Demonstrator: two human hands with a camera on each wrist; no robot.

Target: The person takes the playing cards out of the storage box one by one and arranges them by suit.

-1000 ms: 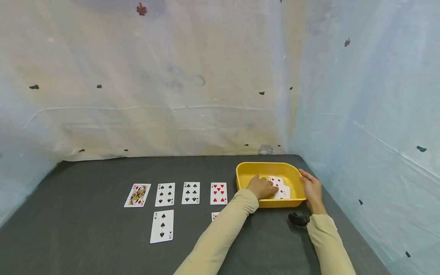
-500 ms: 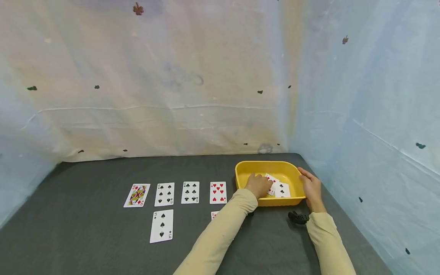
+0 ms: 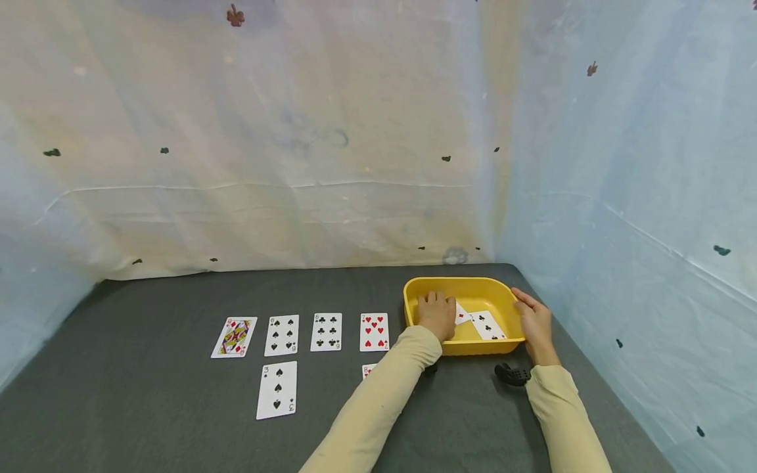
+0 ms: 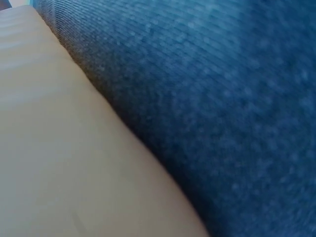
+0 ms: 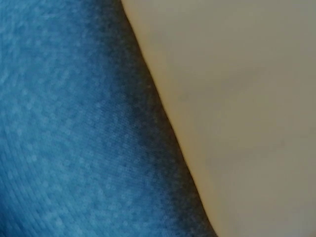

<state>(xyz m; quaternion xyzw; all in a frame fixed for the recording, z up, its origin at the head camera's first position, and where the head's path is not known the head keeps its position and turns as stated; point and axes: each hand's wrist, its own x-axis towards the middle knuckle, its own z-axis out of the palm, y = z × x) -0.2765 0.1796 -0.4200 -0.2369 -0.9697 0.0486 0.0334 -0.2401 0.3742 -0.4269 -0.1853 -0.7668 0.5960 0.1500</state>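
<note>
In the head view a yellow plastic tray (image 3: 452,284) stands at the right of the dark table. My left hand (image 3: 436,316) reaches into its left half, fingers pointing down. Beside it a diamond card (image 3: 462,315) shows in part, the rest hidden by the hand. To the right a club card (image 3: 487,325) lies tilted on the tray floor. Whether the left fingers pinch a card I cannot tell. My right hand (image 3: 536,330) grips the tray's right rim. Both wrist views show only a beige sleeve (image 4: 74,138) against dark cloth, with no fingers.
On the dark table (image 3: 148,394), left of the tray, lie a queen of diamonds (image 3: 234,337), six of spades (image 3: 281,335), six of clubs (image 3: 326,332) and seven of hearts (image 3: 374,332). Nearer are a three of spades (image 3: 277,390) and a red card (image 3: 368,370) mostly behind the left sleeve.
My left hand has shifted left inside the tray. The diamond card has slid left partly behind it, and the club card now shows more fully. The right hand keeps its place on the rim.
</note>
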